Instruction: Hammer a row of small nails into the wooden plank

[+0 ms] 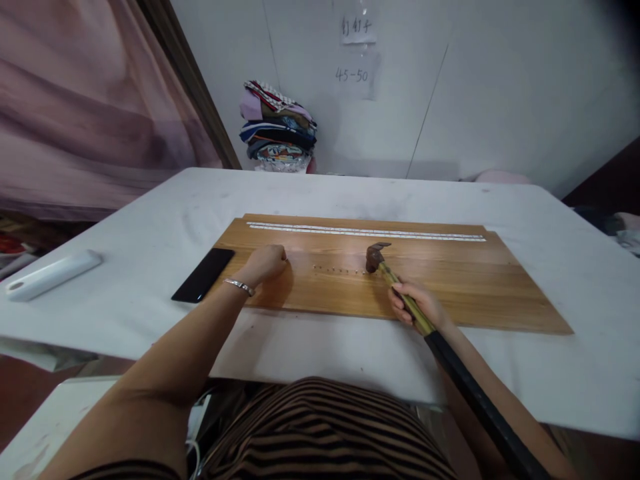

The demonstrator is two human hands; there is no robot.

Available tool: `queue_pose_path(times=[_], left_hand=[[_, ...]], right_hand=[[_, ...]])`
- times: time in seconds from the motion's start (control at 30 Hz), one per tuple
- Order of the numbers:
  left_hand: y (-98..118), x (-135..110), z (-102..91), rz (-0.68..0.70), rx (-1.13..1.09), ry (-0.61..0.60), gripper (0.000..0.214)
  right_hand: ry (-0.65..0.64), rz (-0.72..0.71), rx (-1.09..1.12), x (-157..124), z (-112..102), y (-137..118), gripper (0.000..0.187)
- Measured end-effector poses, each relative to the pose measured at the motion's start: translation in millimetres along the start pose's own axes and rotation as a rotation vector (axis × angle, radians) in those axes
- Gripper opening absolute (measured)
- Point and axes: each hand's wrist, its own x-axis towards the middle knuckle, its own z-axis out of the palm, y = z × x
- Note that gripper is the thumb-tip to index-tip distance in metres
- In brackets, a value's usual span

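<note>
A wooden board (pixel 475 287) lies across the white table (pixel 150 220). My right hand (pixel 417 303) is closed round the handle of a hammer (pixel 376 256), whose head rests on the board at the right end of a row of several small nails (pixel 337 270). My left hand (pixel 266 262) is curled into a fist and rests on the board left of the nails, a bracelet on its wrist. Whether it holds anything is hidden.
A black phone (pixel 204 275) lies at the board's left edge. A white cylinder (pixel 53 273) lies at the table's left. A white strip (pixel 365 231) runs along the board's far edge. Folded clothes (pixel 277 130) are stacked behind the table by the wall.
</note>
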Motion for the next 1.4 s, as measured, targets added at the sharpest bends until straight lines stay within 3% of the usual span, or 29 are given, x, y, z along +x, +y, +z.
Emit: queue_pose_path(times=[0.23,0.37,0.53,0.7,0.83,0.97,1.4], left_hand=[[-4,-2,5.4,-0.008,-0.112,0.034,0.032],[3,-12,4.6,0.026,-0.322,0.067,0.027],[46,-31,3.7,0.156,-0.685,0.183,0.013],[109,-33,10.1,0.338,-0.897,0.166,0.012],[145,-19,19.6,0.434,-0.882,0.177,0.01],[164,-9,26.3,0.495,-0.802,0.177,0.01],[181,-4,34.2,0.61,-0.423,0.22,0.012]], right_hand=[[-0.006,-0.034,-0.001,2,-1,0,0.026],[-0.003,-0.062,0.037,0,-2,-4,0.025],[0.037,-0.081,0.104,-3,-2,-9,0.034],[0.087,-0.068,0.155,-2,-3,-12,0.045],[0.091,-0.08,0.159,-2,-3,-14,0.043],[0.099,-0.105,0.156,-3,-2,-16,0.042],[0.033,-0.133,0.167,-1,-6,-11,0.04]])
